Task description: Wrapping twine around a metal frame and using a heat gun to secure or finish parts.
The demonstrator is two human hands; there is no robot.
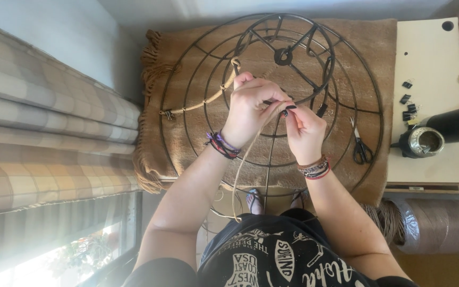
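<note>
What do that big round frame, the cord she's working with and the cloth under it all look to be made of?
The frame looks like dark metal wire: thin, stiff rings and spokes with a matte finish. The cord seems a natural fibre such as jute or paper twine: tan and dull; both hands pinch it. The cloth looks like woven wool or similar: brown, fuzzy, with a fringed edge.

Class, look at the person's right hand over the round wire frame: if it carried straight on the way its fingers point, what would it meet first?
The right hand points its fingertips toward the left hand, which it nearly touches at the tan cord both pinch. So it would probably meet the left hand's fingers first, then the dark round wire frame; depth is unclear.
</note>
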